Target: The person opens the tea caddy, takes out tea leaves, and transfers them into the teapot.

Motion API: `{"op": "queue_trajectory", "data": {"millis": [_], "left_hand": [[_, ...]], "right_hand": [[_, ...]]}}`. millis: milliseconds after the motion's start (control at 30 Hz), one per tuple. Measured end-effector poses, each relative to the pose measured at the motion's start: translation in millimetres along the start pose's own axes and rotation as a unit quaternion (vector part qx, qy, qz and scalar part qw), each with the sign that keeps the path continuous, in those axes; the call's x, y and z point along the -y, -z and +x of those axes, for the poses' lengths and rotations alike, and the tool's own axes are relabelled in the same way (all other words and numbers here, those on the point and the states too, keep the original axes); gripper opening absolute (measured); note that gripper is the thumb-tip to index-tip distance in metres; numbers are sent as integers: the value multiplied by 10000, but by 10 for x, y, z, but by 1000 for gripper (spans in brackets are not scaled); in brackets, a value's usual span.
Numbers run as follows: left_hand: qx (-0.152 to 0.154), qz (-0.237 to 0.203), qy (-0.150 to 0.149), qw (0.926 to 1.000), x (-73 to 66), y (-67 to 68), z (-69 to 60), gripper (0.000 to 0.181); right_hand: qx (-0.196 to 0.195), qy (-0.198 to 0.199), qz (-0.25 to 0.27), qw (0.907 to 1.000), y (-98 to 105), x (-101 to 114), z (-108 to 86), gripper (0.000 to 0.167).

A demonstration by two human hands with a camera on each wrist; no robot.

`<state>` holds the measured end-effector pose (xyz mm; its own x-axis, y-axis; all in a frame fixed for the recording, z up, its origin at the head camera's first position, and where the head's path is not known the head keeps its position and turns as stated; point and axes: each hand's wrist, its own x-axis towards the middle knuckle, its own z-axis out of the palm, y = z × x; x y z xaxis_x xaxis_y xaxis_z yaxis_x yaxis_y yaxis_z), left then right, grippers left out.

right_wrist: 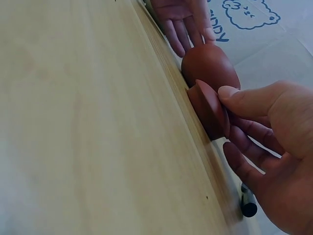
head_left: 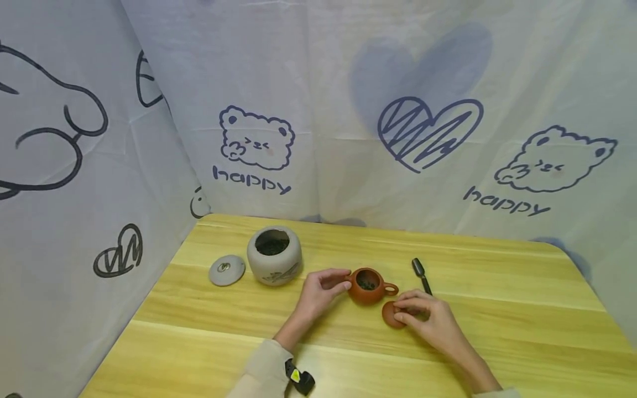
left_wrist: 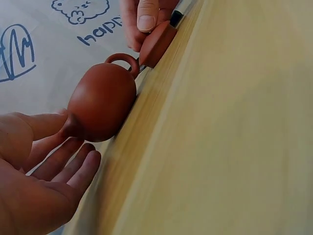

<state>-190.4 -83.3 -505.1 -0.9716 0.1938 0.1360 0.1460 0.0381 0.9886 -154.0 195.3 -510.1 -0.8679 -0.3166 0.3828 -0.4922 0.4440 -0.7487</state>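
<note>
A reddish-brown clay teapot (head_left: pixel 366 297) stands uncovered on the table, dark tea leaves (head_left: pixel 367 284) visible inside it. My left hand (head_left: pixel 319 292) pinches its spout between thumb and fingers, as the left wrist view (left_wrist: pixel 44 166) also shows through the hand beside the spout. The matching teapot lid (head_left: pixel 391 315) is at the teapot's near right, close to the handle. My right hand (head_left: pixel 434 319) pinches this lid by its top with thumb and fingers. In the right wrist view the lid (right_wrist: pixel 209 110) is low over the tabletop; whether it touches the wood I cannot tell.
Left of the teapot stands a round grey jar (head_left: pixel 275 270) without its cover, dark leaves inside. Its grey lid (head_left: pixel 226 270) lies to the left of it. A dark tea scoop (head_left: pixel 421 273) lies behind my right hand. Printed cloth hangs behind the wooden table (head_left: pixel 199 337).
</note>
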Motion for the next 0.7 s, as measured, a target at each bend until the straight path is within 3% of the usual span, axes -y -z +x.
{"op": "queue_trajectory", "data": {"millis": [333, 700], "left_hand": [[-271, -633, 297, 9972, 100, -71, 29, 25], [-430, -864, 489, 9941, 137, -92, 47, 23]], "right_hand": [[-35, 49, -133, 9999, -18, -44, -22, 18], [127, -55, 130, 9998, -9, -4, -4, 16]]}}
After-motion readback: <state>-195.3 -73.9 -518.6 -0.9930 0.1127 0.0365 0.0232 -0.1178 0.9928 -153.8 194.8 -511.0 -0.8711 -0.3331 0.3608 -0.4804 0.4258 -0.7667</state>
